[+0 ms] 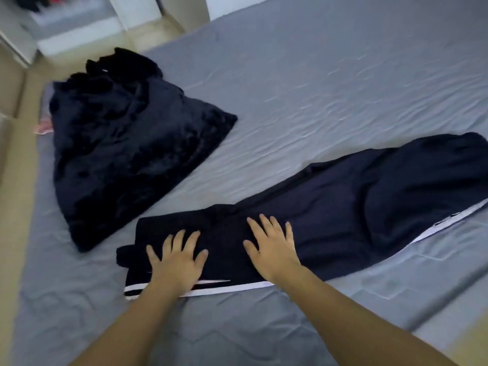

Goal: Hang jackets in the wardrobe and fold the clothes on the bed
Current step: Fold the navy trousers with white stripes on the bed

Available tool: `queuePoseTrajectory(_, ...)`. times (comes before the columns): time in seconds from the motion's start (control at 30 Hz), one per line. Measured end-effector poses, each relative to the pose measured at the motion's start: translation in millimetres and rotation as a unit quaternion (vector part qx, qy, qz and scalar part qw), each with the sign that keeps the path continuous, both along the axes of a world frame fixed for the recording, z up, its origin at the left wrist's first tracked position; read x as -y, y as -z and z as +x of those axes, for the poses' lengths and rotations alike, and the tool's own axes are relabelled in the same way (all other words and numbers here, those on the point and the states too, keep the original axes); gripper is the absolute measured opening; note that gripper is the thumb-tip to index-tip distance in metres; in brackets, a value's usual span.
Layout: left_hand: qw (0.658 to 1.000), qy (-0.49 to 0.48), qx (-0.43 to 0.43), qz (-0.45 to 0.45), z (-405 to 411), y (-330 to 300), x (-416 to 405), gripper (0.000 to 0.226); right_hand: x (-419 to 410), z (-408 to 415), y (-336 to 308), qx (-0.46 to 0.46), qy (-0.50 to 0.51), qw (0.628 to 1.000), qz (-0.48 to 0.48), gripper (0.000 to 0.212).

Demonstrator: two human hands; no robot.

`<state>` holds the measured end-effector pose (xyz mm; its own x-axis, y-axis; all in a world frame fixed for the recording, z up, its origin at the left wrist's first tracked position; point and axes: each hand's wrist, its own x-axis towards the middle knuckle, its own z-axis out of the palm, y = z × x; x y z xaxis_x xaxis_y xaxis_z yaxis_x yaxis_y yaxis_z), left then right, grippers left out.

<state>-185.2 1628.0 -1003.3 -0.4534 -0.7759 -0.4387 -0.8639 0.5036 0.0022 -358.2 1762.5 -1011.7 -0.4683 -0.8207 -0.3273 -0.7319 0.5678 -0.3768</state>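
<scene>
Head view, only feed I have:

- Left hand (pixel 177 262) flat on the long dark navy garment with white side stripe (pixel 343 210), fingers spread wide and straight, palm down, pressing the folded left end of it
- Right hand (pixel 272 247) just beside it on the same garment, also flat, fingers splayed, nothing gripped
- I see both forearms bare, coming in from the bottom edge
- The navy garment lies stretched across the grey bedsheet (pixel 317 75), running from near the hands up to the right edge of frame; its left end is doubled over, white stripe showing along the near edge and again at the far right
- I read it as trousers or a tracksuit piece, can't tell which from this angle
- Second item: a dark navy plush fleece piece (pixel 126 154), roughly folded into a wedge, on the sheet to the upper left, apart from the striped garment, gap of bare sheet between them
- A crumpled black cloth (pixel 124 63) sits at the far end of the fleece, touching it
- A bit of pink fabric (pixel 43 127) pokes out at the fleece's left edge, by the side of the bed
- White furniture (pixel 79 30) top left beyond the bed, blurred; I can't make out detail there
- Beige floor (pixel 13 159) along the left side
</scene>
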Motion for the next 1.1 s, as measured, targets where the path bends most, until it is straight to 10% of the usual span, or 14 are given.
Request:
queuePoseTrajectory(0.27, 0.937, 0.029, -0.255, -0.236, 44.1, 77.4, 1.6, 0.064, 13.5, 17.4, 66.2, -0.173, 0.020, 0.979, -0.110, 0.059)
queuePoseTrajectory(0.5, 0.959, -0.095, -0.211, -0.161, 83.7, 23.0, 5.5, 0.039, 12.7, 22.5, 18.9, -0.121, 0.033, 0.988, -0.089, 0.055)
queuePoseTrajectory(0.67, 0.952, 0.026, -0.223, -0.209, 94.5, 9.6, 27.3, 0.028, 38.1, -2.9, -5.1, -0.181, -0.019, 0.976, -0.122, 0.061)
queuePoseTrajectory(0.8, 0.935, 0.114, -0.238, -0.236, 88.0, 11.2, 39.1, 0.026, 55.4, -28.2, 4.3, -0.215, -0.077, 0.973, -0.034, 0.027)
queuePoseTrajectory(1.1, 0.960, 0.059, -0.203, -0.186, 28.6, 36.6, 113.6, 0.023, 95.4, -80.2, 34.0, -0.310, -0.111, 0.936, -0.122, 0.033)
